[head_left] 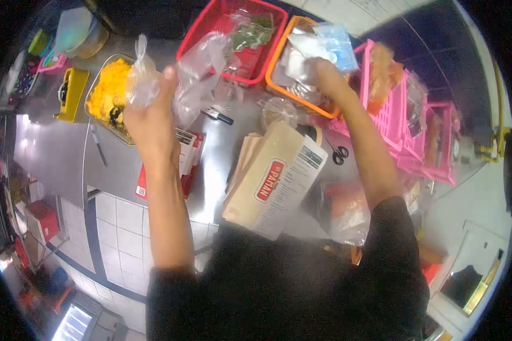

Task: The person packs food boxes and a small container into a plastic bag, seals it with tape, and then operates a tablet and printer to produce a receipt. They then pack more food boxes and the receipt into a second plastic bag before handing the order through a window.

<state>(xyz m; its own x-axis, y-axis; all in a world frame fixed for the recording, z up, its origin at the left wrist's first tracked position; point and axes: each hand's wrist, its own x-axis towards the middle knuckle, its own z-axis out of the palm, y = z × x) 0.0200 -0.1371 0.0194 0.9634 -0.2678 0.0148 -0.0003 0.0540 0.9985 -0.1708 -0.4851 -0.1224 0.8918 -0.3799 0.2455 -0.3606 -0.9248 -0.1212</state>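
Surface [210,170]: shiny metal, with white floor tiles [111,238] showing below, to the left of the paper bag
Paper bag [279,170]: tan, printed PAMAN in red and white, lying tilted, a white printed slip [310,162] along its right side
Left hand [153,122]: closed around a knotted clear bag [141,82], beyond and left of the paper bag
Second clear bag [199,74]: just beside the left thumb, left of and beyond the paper bag; cannot tell whether it is held too
Right hand [327,79]: over the orange basket [302,103], beyond and right of the paper bag, fingers at a white packet [301,48]; cannot tell whether they grip it
Yellow food [111,82]: in a tray, far left of the paper bag
Scissors [339,154]: black-handled, just right of the paper bag
Pink baskets [389,122]: farther right of the paper bag
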